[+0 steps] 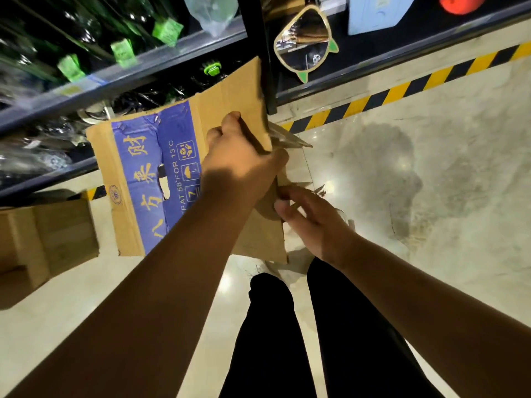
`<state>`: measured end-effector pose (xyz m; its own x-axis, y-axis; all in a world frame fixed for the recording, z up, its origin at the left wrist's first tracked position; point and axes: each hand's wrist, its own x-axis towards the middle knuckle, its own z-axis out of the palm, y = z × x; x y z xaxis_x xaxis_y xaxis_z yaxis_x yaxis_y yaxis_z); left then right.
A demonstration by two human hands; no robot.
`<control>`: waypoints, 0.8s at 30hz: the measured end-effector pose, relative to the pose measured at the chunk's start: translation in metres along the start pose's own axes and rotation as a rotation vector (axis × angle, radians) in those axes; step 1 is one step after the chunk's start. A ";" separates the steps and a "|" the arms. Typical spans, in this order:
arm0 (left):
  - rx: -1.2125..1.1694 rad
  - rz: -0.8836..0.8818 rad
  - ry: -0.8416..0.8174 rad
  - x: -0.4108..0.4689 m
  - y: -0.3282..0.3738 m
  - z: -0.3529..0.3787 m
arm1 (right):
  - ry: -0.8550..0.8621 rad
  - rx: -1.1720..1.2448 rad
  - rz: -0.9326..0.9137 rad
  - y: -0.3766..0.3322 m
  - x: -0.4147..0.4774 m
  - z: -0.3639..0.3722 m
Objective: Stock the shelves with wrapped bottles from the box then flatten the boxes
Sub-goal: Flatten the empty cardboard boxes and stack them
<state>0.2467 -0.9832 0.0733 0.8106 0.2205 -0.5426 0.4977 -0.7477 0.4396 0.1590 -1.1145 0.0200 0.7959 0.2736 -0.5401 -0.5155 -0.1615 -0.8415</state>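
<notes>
A brown cardboard box (149, 168) with a blue printed band is held up flat in front of the shelves. My left hand (238, 156) grips its right edge, fingers curled round the cardboard. Just below, my right hand (310, 222) touches a loose brown flap (270, 208) at the box's lower right corner; its fingers look relaxed. Wrapped green bottles (120, 50) with bright green caps lie on the upper shelf (120, 81) at the top left. More wrapped bottles (51, 156) fill the shelf below.
Another cardboard box (48, 242) stands on the floor at the left. A black shelf post (265, 53) rises behind the held box. Yellow-black tape (402, 90) runs along the shelf base. My legs in black trousers (287, 340) stand on the glossy floor.
</notes>
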 end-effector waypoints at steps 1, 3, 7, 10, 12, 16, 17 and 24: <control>0.022 -0.005 0.011 0.000 -0.005 -0.006 | -0.017 -0.047 0.057 0.006 0.005 -0.002; 0.017 -0.027 0.032 0.003 -0.018 -0.021 | -0.109 -0.275 0.103 0.014 0.018 -0.005; -0.100 -0.047 0.060 0.007 -0.043 -0.054 | -0.312 -0.777 0.041 0.026 0.039 0.005; -0.137 -0.037 0.060 0.007 -0.062 -0.072 | -0.272 -0.946 -0.024 0.032 0.053 0.028; -0.164 -0.025 0.061 0.008 -0.076 -0.082 | -0.191 -0.991 -0.084 0.035 0.063 0.038; -0.245 -0.034 0.093 0.009 -0.103 -0.103 | -0.127 -0.925 -0.043 0.039 0.076 0.054; -0.237 -0.021 0.104 0.007 -0.109 -0.108 | -0.118 -0.884 -0.048 0.037 0.075 0.060; 0.370 0.440 0.373 -0.038 -0.122 -0.127 | 0.034 -0.758 -0.291 0.010 0.053 0.091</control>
<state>0.1943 -0.8207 0.1311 0.9983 -0.0014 -0.0574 0.0132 -0.9674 0.2528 0.1668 -1.0151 -0.0155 0.8803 0.3769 -0.2881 0.0590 -0.6897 -0.7217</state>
